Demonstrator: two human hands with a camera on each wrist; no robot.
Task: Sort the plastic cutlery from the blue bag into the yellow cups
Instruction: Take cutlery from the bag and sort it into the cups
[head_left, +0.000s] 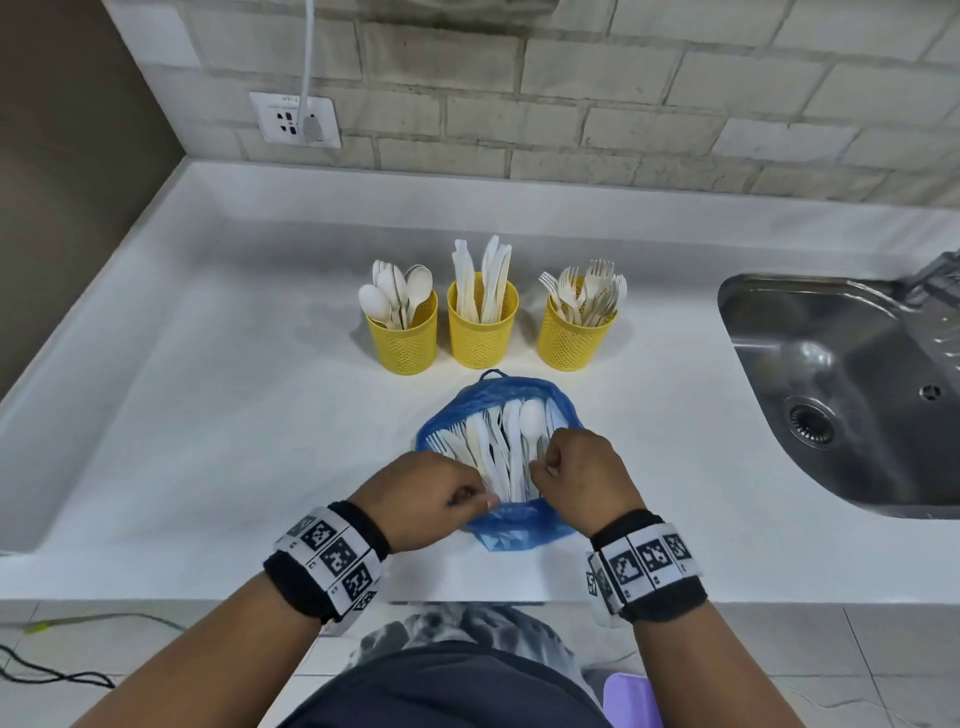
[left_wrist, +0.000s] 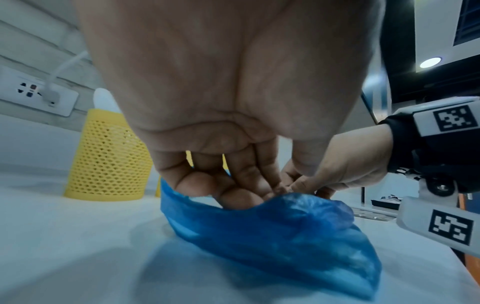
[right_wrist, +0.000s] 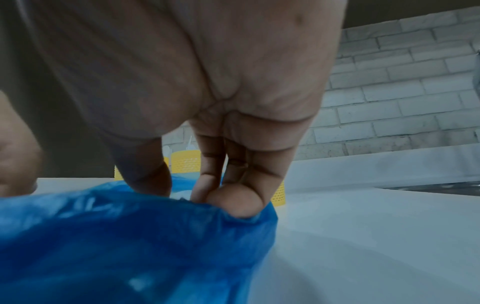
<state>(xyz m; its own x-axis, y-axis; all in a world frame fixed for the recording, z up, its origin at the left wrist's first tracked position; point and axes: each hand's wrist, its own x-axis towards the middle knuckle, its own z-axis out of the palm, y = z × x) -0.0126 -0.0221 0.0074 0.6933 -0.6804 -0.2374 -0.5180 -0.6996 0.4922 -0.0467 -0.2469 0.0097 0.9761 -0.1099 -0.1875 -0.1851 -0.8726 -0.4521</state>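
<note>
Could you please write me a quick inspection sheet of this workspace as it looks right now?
Surface: white counter.
Job's things: blue bag open, cutlery inside; three yellow cups hold spoons, knives, forks.
Clutter: nothing seen.
Grippers: left hand and right hand each pinch the bag's rim.
Cables: white cord plugged into the socket; cables on the floor.
Surroundings: steel sink, brick wall.
</note>
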